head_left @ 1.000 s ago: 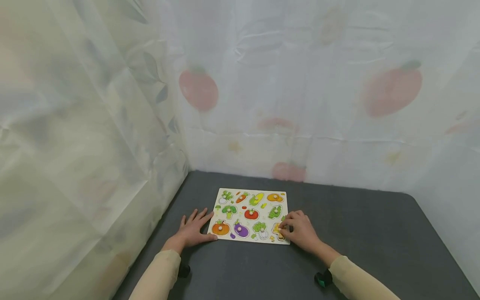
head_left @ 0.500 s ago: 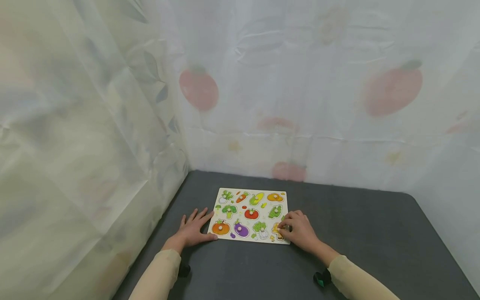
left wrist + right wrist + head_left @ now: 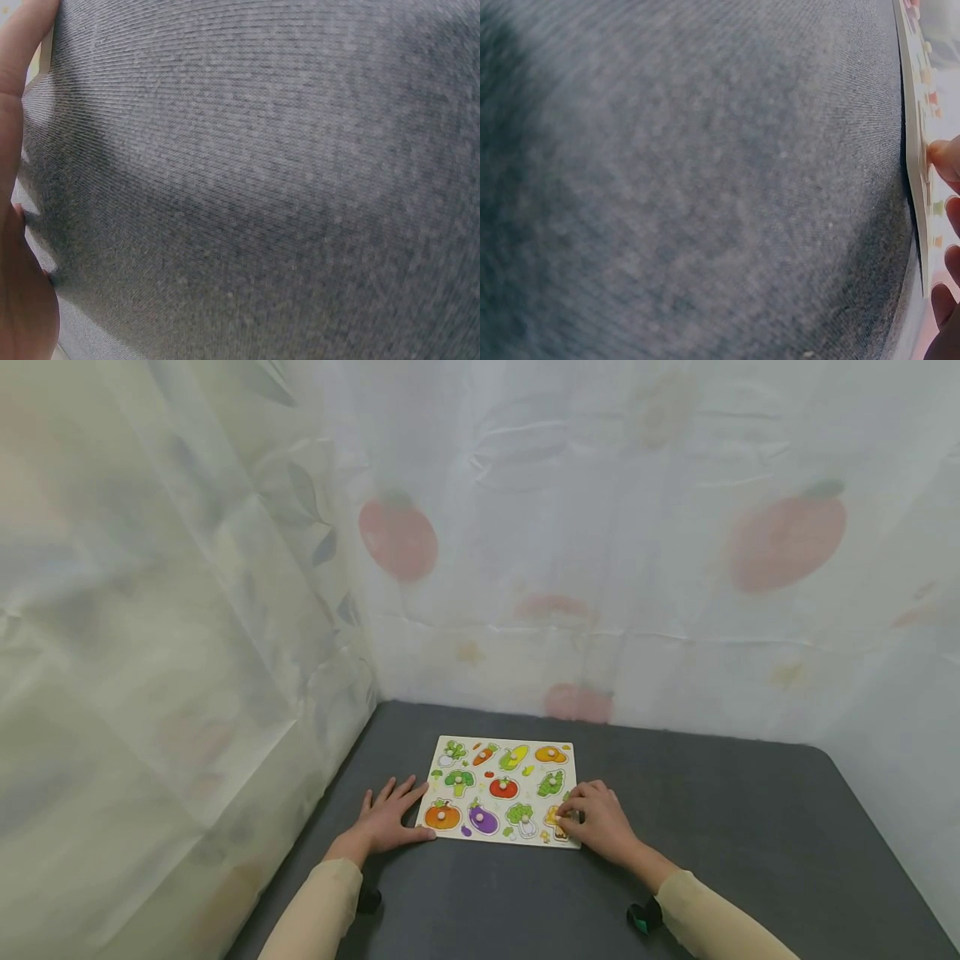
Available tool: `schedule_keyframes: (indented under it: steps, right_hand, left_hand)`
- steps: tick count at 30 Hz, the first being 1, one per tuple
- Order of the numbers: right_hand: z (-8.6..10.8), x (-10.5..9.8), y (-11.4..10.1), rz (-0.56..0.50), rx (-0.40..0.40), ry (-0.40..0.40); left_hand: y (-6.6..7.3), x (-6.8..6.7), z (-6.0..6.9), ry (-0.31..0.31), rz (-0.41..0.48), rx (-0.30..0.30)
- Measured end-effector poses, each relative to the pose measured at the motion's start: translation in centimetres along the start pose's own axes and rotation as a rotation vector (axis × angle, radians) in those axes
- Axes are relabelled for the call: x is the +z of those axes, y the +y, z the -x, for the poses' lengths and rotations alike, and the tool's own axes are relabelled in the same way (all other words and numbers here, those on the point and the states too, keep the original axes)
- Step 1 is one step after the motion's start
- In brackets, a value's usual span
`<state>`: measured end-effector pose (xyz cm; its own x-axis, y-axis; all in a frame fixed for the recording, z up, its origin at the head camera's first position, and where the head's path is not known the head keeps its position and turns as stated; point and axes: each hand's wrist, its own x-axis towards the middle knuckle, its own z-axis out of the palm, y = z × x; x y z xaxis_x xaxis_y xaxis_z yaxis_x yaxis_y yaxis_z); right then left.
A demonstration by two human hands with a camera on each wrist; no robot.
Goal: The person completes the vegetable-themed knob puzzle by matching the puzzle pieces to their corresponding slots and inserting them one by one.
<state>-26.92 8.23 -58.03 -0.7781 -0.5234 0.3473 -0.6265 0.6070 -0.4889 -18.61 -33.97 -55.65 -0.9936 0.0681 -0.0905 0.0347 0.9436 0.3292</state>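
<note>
A white wooden knob puzzle board (image 3: 491, 770) with painted vegetable pieces lies on the dark table in the head view. My left hand (image 3: 386, 818) has its fingers spread beside the board's left edge, with fingertips and thumb touching that edge. At the lower right corner, my right hand (image 3: 600, 822) pinches the mushroom piece (image 3: 551, 817) between thumb and index finger; the hand partly covers the piece, and its knob is hidden. In the right wrist view the thumb (image 3: 945, 157) meets the board's top. Only part of the left hand (image 3: 22, 300) shows in the left wrist view.
The dark grey table (image 3: 735, 827) extends to the right and in front of the board. A pale printed curtain (image 3: 480, 635) hangs behind it, and another sheet (image 3: 187, 735) closes the left side. The pumpkin (image 3: 442, 816), eggplant (image 3: 482, 818) and tomato (image 3: 503, 788) pieces sit in the board.
My right hand has shifted very slightly left at the mushroom piece, which lies a little differently in its corner. The left hand and the board have stayed put.
</note>
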Motion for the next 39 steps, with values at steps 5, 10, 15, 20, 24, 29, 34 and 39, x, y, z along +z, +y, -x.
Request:
schedule_keyframes:
  steps: [5, 10, 15, 20, 24, 29, 34, 39]
  right_hand:
    - [0.0, 0.0, 0.0, 0.011, 0.006, -0.005]
    - [0.0, 0.0, 0.1, 0.011, 0.012, -0.006]
    - [0.0, 0.1, 0.1, 0.005, 0.005, -0.003]
    - [0.0, 0.1, 0.1, 0.005, -0.004, 0.006]
    - [0.0, 0.2, 0.1, 0.011, -0.010, 0.010]
    - [0.1, 0.2, 0.1, 0.012, -0.016, 0.020]
    - [0.2, 0.1, 0.1, -0.002, -0.026, 0.018]
    - [0.3, 0.2, 0.2, -0.004, -0.010, 0.009]
  left_hand:
    - [-0.4, 0.4, -0.1, 0.018, 0.032, 0.025]
    - [-1.2, 1.2, -0.6, 0.031, 0.043, 0.032]
    - [-1.6, 1.5, -0.9, 0.018, 0.026, 0.007]
    - [-1.1, 1.0, -0.6, 0.023, 0.032, 0.017]
    - [-0.7, 0.8, -0.4, 0.022, 0.026, 0.022]
    - [-0.7, 0.8, -0.3, 0.028, 0.025, 0.029]
    - [-0.7, 0.7, -0.4, 0.028, 0.022, 0.033]
    - [-1.4, 1.4, -0.6, 0.031, 0.015, 0.022]
